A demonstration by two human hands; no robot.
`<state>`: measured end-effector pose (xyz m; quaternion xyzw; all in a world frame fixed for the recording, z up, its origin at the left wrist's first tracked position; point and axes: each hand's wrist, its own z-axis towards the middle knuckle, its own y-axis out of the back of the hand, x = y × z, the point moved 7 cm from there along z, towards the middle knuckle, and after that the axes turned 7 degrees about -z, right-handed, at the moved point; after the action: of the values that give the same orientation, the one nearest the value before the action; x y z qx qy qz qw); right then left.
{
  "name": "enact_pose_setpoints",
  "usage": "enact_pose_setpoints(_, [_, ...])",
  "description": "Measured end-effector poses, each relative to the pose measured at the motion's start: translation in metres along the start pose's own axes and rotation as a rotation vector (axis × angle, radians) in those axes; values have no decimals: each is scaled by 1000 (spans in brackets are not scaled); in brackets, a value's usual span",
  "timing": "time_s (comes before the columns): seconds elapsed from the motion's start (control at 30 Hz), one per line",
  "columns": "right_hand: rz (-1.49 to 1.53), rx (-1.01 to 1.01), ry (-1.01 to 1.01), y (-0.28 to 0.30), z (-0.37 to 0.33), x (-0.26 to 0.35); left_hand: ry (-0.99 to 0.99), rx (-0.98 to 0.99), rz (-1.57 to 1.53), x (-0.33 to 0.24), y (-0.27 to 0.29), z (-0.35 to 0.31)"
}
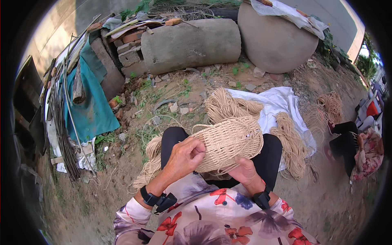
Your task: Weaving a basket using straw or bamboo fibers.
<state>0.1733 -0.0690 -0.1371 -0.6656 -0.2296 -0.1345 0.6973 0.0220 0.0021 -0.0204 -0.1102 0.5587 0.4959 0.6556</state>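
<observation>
Across my lap lies an oval woven piece of tan straw cord (224,143), its kind not plain, possibly a basket. My right hand (245,170) grips its lower edge, thumb on top and fingers hidden beneath. My left hand (184,157) is closed at the left end of the weave, fingers curled and pressed together. Whatever is pinched in it is too small or hidden to name. A small shiny thing (248,134) sits on the weave near its right end. Loose strands of cord arc up to the left of the piece.
Coils of tan cord (228,104) lie beyond my knees, with another bundle (289,143) on a white cloth (281,104) and more cord (149,163) by my left leg. Another person (363,151) sits at the right. Concrete cylinders (192,47) and teal cloth (90,98) stand behind.
</observation>
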Motion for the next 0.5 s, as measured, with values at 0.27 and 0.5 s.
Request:
enact_pose_setpoints(0.27, [-48,-4,-20,-9,-3,0,-40,-8,46,-4,1,-2])
enact_pose_setpoints(0.5, [-68,8,-29,-9,-5,0,-38,-25,55,3,1,-4])
